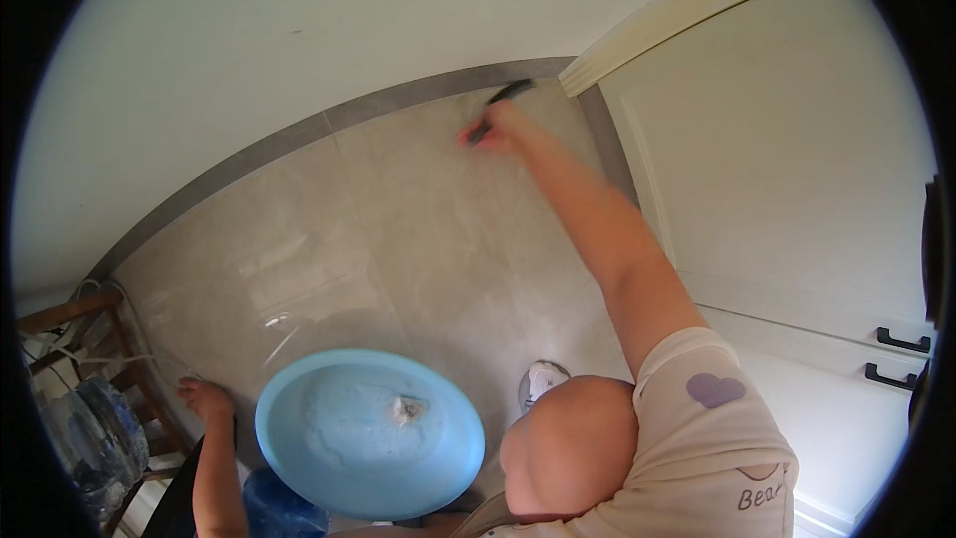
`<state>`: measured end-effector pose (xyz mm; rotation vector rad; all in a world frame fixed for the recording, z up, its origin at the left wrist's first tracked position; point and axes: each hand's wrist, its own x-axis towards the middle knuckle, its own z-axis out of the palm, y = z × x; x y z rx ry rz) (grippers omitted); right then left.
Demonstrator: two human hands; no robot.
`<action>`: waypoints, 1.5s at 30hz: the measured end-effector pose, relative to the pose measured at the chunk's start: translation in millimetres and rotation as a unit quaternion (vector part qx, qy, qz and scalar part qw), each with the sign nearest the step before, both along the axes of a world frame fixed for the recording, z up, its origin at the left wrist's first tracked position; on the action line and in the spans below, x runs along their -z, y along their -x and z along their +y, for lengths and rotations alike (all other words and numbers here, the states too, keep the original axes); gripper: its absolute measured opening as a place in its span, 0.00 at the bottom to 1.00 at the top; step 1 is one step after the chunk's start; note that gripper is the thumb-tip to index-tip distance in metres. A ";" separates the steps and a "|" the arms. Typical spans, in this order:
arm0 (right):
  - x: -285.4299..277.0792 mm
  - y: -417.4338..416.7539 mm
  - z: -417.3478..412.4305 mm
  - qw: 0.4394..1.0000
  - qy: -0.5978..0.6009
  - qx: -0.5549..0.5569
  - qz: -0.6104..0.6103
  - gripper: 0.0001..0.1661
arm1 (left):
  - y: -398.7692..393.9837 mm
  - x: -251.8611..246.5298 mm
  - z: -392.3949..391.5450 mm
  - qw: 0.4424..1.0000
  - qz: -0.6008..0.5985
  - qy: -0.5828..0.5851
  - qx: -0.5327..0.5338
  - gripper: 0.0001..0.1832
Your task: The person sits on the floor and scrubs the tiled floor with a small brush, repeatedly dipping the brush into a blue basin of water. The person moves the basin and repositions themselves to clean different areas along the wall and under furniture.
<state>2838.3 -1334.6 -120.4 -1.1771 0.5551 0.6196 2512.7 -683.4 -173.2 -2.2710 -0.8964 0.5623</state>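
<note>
My right hand (497,127) reaches far forward and grips a dark, slender tool (510,91), blurred, so its exact kind is unclear. Its far end lies close to the grey baseboard (418,93), near the corner by the white cabinet; contact cannot be told. At the lower left, my left hand (203,397) is low beside a wooden rack, its fingers partly bent near a pale cord (134,317). Whether it touches the cord is unclear. Between my arms a light blue plastic basin (272,396) contains cloudy liquid and a small crumpled whitish piece (408,409).
A white cabinet (762,142) with black handles (900,340) borders the right side. On the left, a wooden rack (71,311) stands with a clear plastic jug (104,441). A blue plastic container (280,506) sits beside the basin. Shiny beige floor tiles (358,239) extend to the wall.
</note>
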 end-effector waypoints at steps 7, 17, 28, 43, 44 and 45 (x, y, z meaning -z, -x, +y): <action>3.3 11.8 38.7 0.995 0.048 -0.062 0.063 0.16 | -1.1 14.1 4.2 0.995 -0.096 0.032 0.011 0.32; 4.0 49.6 12.9 0.991 0.120 -0.029 0.053 0.04 | -6.3 -9.8 -11.4 0.999 -0.025 0.038 0.020 0.36; 24.8 54.0 138.7 0.906 0.217 -0.348 0.103 0.16 | 2.8 22.3 18.9 0.999 -0.031 0.013 0.028 0.35; -23.5 62.0 -115.0 0.492 0.810 -0.315 0.048 0.10 | -9.9 16.9 2.7 0.997 -0.040 0.070 -0.017 0.39; -23.2 64.6 -115.7 0.459 0.814 -0.355 0.038 0.11 | -3.8 17.1 9.7 0.991 -0.084 0.099 -0.028 0.39; -23.1 67.7 -104.6 0.430 0.812 -0.393 0.023 0.12 | 7.6 16.1 29.8 0.983 -0.130 0.121 -0.040 0.40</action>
